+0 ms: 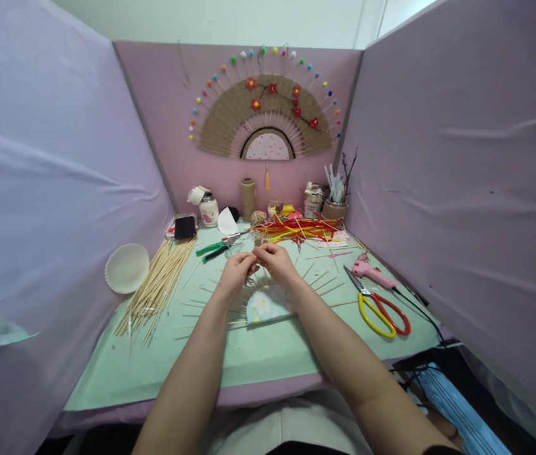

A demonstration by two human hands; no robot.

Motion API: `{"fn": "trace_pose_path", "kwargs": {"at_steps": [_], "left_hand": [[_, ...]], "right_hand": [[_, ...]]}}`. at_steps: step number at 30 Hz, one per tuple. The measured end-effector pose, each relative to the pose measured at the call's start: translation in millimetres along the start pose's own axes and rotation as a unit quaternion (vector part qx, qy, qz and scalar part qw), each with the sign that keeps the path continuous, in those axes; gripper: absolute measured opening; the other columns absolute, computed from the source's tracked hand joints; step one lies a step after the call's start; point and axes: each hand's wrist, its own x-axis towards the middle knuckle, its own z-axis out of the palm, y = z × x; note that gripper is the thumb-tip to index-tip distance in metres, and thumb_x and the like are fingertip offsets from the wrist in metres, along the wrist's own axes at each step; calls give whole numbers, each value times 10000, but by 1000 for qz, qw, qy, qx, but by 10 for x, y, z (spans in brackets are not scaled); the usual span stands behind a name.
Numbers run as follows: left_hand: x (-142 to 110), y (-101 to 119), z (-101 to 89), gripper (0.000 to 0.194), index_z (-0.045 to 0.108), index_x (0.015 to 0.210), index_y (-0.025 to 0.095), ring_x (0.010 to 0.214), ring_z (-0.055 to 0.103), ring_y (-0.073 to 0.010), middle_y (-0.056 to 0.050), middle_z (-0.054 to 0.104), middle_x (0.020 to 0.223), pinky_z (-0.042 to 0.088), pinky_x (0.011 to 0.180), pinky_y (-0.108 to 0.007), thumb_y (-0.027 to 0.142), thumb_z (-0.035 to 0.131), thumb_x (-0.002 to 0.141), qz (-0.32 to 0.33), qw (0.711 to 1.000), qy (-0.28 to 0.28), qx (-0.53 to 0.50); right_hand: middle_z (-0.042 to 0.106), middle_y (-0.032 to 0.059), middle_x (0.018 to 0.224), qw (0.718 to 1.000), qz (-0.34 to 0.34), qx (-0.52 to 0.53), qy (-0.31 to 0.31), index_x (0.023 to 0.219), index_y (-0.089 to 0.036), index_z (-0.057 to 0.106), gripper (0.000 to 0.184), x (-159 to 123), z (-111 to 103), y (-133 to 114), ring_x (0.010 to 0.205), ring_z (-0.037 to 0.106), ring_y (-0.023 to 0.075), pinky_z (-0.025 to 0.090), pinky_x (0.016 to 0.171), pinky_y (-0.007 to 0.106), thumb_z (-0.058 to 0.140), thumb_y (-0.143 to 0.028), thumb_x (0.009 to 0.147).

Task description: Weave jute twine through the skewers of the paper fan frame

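In front of me my left hand [238, 272] and my right hand [275, 260] meet fingertip to fingertip, both closed in a pinch. Thin brown twine [249, 280] hangs below the left fingers; the part between the fingertips is too small to see clearly. Under my hands lies a half-round piece covered in pale blue floral fabric [268, 306]. Thin wooden sticks [329, 285] fan out from it over the green tabletop. My hands and forearms hide part of the fabric piece and some sticks.
Many loose bamboo sticks [161, 278] and a white bowl [127, 268] are at left. Green-handled pliers [215, 248] lie behind my hands, near red and yellow pipe cleaners [303, 229]. At right are large scissors [382, 313] and a pink glue gun [372, 272]. A decorated fan [220, 129] hangs behind.
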Motion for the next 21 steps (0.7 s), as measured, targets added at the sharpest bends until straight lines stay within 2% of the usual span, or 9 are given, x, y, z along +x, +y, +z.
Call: {"fn": "trace_pose_path", "kwargs": {"at_steps": [5, 8, 11, 17, 21], "left_hand": [[11, -18, 2, 201, 619, 579, 154, 441, 358, -70, 33, 448, 471, 286, 432, -193, 263, 626, 747, 25, 998, 42, 27], [-6, 1, 23, 174, 629, 596, 160, 440, 360, -74, 40, 444, 465, 328, 469, -197, 250, 622, 745, 36, 997, 64, 33], [-49, 17, 50, 161, 636, 636, 173, 469, 400, -93, 42, 441, 470, 369, 534, -214, 264, 601, 764, 51, 993, 72, 82], [-173, 54, 110, 196, 619, 689, 196, 536, 424, -124, 30, 491, 551, 319, 537, -240, 316, 541, 822, 83, 970, 53, 223], [-201, 46, 141, 235, 593, 671, 203, 580, 453, -140, 18, 511, 585, 328, 571, -249, 333, 507, 847, 92, 963, 35, 251]], "right_hand": [[505, -25, 595, 999, 29, 42, 0, 776, -165, 668, 450, -3, 34, -51, 519, 391, 78, 301, 511, 241, 703, -588, 624], [514, -14, 636, 998, 35, 55, 26, 779, -165, 665, 472, -6, 49, -95, 522, 383, 73, 288, 499, 236, 697, -608, 619], [507, -10, 632, 996, 35, 58, 50, 751, -171, 657, 434, -1, 44, -117, 517, 379, 78, 280, 491, 240, 688, -589, 641], [473, -16, 607, 996, 12, 45, 77, 722, -179, 651, 353, -5, 34, -163, 513, 378, 88, 280, 493, 251, 665, -531, 707], [509, -1, 632, 996, 5, -23, 84, 745, -189, 661, 325, -54, -56, -362, 527, 391, 100, 291, 497, 258, 634, -513, 751]]}}
